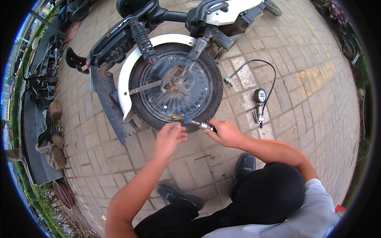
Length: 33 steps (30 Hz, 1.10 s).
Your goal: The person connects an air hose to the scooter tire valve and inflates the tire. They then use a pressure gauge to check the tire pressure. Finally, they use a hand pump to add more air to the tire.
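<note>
My right hand [227, 134] is closed round the handle of a slim metal hand tool [195, 122]. The tool has a dark grip, a blue collar and a yellow tip, and it points left across the lower rim of a scooter's wheel [179, 85]. Just below that tip is my left hand [171, 137], its fingers loosely bent and apart, with nothing visible in them. A black tyre [216, 75] surrounds the dusty grey hub. Whether the tip touches a valve is too small to tell.
A digital tyre gauge [260, 97] with a black hose [274, 75] lies on the paving right of the wheel. The scooter's white fender [124, 85] and coil shock absorber [142, 39] border the wheel. My shoes [180, 196] are below. Dark parts [41, 107] line the left side.
</note>
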Available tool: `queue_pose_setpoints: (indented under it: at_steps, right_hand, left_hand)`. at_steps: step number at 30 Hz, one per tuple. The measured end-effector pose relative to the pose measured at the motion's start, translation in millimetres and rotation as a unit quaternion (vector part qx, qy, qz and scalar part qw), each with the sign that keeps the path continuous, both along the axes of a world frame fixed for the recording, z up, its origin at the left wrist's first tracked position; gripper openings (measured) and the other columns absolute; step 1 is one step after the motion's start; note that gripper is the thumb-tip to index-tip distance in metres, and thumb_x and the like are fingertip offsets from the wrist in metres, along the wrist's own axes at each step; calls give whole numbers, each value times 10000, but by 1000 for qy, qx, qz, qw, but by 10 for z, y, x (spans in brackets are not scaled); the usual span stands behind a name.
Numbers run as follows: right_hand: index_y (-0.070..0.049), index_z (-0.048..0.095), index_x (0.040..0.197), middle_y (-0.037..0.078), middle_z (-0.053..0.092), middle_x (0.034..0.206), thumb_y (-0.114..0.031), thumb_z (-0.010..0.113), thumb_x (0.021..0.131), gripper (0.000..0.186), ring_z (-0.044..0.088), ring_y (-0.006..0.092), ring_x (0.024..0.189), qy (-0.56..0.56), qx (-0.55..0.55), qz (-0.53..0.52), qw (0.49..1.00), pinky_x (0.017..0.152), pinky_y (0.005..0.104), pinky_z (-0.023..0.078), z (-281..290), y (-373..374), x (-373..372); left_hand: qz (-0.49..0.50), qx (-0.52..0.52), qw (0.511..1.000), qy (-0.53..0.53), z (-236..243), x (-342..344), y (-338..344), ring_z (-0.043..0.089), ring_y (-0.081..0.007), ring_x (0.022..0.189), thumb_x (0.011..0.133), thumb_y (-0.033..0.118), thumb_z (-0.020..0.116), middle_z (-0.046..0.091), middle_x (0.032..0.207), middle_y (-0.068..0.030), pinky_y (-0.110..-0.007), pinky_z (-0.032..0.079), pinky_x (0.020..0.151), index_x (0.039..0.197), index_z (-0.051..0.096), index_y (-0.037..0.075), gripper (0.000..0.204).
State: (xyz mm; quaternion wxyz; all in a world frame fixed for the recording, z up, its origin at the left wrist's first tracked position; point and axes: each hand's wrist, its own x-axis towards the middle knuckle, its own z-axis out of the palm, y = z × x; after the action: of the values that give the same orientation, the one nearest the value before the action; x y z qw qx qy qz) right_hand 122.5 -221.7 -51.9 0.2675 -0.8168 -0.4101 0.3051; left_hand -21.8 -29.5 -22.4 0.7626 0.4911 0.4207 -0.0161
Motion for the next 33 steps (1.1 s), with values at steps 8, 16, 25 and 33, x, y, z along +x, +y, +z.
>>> queue_pose_setpoints:
  at_steps: [8, 16, 25, 33]
  right_hand:
    - [-21, 530, 931, 197, 680, 727, -353, 608, 935, 341, 665, 414, 645, -103, 23, 27, 994, 576, 512, 523, 235, 80, -10]
    - [-19, 545, 875, 193, 668, 693, -345, 634, 920, 341, 656, 404, 609, -174, 0, 35, 984, 543, 496, 517, 328, 227, 49]
    - [46, 616, 904, 233, 657, 704, -399, 590, 938, 448, 667, 378, 639, 35, -37, 56, 997, 571, 466, 506, 507, 473, 123]
    - [82, 661, 1004, 293, 678, 848, -390, 514, 945, 497, 665, 460, 870, 208, -170, -91, 959, 799, 491, 510, 804, 672, -207]
  left_hand:
    - [111, -193, 975, -24, -134, 158, -43, 540, -364, 1272, 1035, 342, 513, 518, 1358, -289, -475, 456, 1068, 1293, 474, -80, 496]
    - [187, -201, 961, -29, -215, 368, -219, 519, -396, 1283, 1051, 369, 472, 478, 1394, -295, -501, 441, 1083, 1331, 417, -98, 547]
    - [296, -296, 907, -43, -261, 503, -148, 615, -355, 1087, 1060, 379, 413, 625, 1130, -204, -501, 491, 923, 1101, 473, 20, 367]
    - [356, -318, 874, -87, -275, 542, -272, 669, -374, 1010, 1048, 329, 318, 691, 954, -166, -541, 479, 934, 974, 470, 97, 287]
